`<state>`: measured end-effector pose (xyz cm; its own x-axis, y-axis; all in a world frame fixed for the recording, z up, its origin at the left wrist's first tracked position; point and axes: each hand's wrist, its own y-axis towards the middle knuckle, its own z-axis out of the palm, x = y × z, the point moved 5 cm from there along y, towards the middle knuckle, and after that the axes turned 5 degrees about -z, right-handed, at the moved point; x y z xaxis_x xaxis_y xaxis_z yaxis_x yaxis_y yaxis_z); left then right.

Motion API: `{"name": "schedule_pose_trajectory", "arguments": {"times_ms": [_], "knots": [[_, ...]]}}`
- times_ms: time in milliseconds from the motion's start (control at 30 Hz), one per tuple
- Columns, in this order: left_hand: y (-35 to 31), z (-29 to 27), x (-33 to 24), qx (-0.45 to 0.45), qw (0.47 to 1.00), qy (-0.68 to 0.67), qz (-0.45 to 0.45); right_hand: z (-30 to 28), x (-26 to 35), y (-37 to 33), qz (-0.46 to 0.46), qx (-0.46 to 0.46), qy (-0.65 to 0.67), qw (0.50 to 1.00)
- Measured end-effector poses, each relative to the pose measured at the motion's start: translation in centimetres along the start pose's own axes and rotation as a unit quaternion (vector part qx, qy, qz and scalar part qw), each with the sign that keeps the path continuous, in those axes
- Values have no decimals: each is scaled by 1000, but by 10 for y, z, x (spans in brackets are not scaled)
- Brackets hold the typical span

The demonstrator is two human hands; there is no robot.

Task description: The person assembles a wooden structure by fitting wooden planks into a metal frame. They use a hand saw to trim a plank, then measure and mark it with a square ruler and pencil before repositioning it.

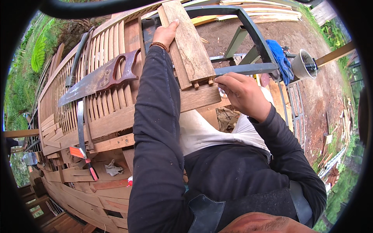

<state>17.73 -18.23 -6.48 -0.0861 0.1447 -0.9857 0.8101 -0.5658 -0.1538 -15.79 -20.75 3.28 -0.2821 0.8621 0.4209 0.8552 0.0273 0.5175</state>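
Note:
My left hand is closed over the edge of a wooden board, near its far end. The board slants toward me and lies over another piece of wood, on a thick rail. Two short dowels stick out of the near end. My right hand is at that end, thumb and fingers pinched together close by the right-hand dowel. Whatever the pinch holds is hidden. To the left, a handsaw with a brown wooden handle rests across a slatted wooden panel.
A narrow blade with a red and black handle and a long dark tool lie on the left. Beyond the board stands a dark metal frame, with a blue cloth and grey bucket at its right. Wood pieces lie at lower left.

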Motion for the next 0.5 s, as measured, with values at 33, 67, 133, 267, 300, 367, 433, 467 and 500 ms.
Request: {"name": "schedule_pose_trajectory", "arguments": {"times_ms": [33,67,133,267,300,367,433,467,500], "knots": [[-1,1,0,0,1000,2,0,1,0,0,-5,-4,2,1000],[-1,3,-1,0,1000,3,-1,1,-1,-1,-2,3,-1,1000],[-2,5,-1,2,1000,-9,-3,-1,1,-3,3,17,-5,1000],[0,3,2,1,1000,-22,1,-7,9,-1,10,20,-4,1000],[1,2,2,-3,1000,-15,5,-9,13,1,6,3,-6,1000],[2,2,2,-2,1000,-14,3,-8,17,4,2,-14,0,1000],[1,2,4,0,1000,-14,-2,-1,17,7,1,-15,21,1000],[-1,2,5,2,1000,-15,-6,4,17,6,3,-11,28,1000],[-2,2,7,3,1000,-16,-10,10,16,6,4,-7,35,999]]}}
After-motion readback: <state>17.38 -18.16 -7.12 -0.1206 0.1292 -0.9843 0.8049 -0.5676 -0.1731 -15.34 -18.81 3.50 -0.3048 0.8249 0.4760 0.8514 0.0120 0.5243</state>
